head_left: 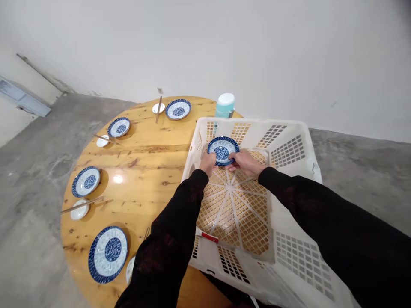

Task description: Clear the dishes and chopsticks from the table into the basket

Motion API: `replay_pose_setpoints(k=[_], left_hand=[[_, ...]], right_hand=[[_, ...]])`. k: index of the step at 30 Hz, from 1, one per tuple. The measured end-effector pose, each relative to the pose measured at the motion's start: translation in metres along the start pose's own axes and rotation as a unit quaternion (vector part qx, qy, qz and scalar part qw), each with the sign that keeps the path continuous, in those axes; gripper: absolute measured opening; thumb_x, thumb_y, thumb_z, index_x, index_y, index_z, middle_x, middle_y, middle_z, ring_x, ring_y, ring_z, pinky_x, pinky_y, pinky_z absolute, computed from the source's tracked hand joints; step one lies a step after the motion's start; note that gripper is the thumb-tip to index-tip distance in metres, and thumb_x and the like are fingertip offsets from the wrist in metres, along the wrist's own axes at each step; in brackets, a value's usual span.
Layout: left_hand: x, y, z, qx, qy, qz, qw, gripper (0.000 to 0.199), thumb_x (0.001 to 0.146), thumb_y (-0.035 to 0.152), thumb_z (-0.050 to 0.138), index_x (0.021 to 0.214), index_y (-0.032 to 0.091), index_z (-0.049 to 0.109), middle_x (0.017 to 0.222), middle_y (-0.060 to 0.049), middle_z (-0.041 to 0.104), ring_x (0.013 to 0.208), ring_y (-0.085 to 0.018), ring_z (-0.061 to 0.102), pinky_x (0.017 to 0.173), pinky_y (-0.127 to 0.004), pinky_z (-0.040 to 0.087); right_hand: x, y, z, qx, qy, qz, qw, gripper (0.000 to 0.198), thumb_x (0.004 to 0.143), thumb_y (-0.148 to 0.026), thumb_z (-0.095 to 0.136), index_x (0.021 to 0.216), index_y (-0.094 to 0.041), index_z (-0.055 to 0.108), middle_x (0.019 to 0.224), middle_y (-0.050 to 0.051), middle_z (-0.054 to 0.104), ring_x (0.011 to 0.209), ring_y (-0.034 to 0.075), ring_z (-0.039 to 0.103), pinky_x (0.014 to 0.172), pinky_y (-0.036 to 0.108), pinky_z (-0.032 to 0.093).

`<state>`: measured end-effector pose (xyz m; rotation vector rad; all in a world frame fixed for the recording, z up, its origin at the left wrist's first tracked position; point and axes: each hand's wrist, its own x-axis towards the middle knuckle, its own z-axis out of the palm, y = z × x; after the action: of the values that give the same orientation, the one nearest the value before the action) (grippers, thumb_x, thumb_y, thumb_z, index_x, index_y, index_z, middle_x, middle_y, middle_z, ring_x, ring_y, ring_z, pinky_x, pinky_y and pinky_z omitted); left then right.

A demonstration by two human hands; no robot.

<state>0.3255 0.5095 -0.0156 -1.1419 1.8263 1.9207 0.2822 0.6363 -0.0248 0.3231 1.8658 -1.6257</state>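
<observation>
Both of my hands grip a small stack of blue-and-white plates [222,149] at the far end of the white plastic basket [252,124]. My left hand [208,163] is closed on the near left rim. On the near right rim, my right hand [245,163] has its thumb on top and fingers partly underneath. Several rims show, one below another; the exact number is unclear. Beneath the stack is the basket's lattice floor. Near the basket's left wall lies a red-and-white handled object [208,235], whose kind I cannot make out.
The basket overlaps the right side of a round wooden table [144,160]. Around its edge stand a blue-and-white plate [108,254] and several like it, with small white dishes [80,209] and chopsticks [159,109]. A turquoise, white-topped container [225,105] stands behind the basket, near the wall.
</observation>
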Motion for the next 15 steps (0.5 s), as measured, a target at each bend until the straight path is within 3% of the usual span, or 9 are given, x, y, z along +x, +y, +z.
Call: replay_pose_setpoints(k=[10, 15], left_hand=[[0.026, 0.001, 0.000, -0.002, 0.018, 0.010, 1.000, 0.054, 0.099, 0.032, 0.049, 0.150, 0.013, 0.049, 0.120, -0.017, 0.072, 0.076, -0.019, 0.070, 0.071, -0.030, 0.058], [0.029, 0.000, 0.003, -0.007, 0.026, 0.010, 1.000, 0.051, 0.099, 0.031, 0.049, 0.147, 0.013, 0.051, 0.123, -0.017, 0.071, 0.080, -0.019, 0.071, 0.071, -0.028, 0.058]], right_hand=[[0.023, -0.002, 0.007, 0.024, 0.007, 0.011, 1.000, 0.014, 0.082, 0.000, 0.066, 0.082, -0.013, 0.062, 0.059, 0.006, 0.068, 0.048, 0.017, 0.066, 0.045, 0.022, 0.053], [0.029, 0.001, 0.005, 0.025, 0.009, 0.014, 1.000, 0.010, 0.083, -0.001, 0.066, 0.088, -0.010, 0.065, 0.059, 0.007, 0.068, 0.048, 0.017, 0.066, 0.044, 0.023, 0.054]])
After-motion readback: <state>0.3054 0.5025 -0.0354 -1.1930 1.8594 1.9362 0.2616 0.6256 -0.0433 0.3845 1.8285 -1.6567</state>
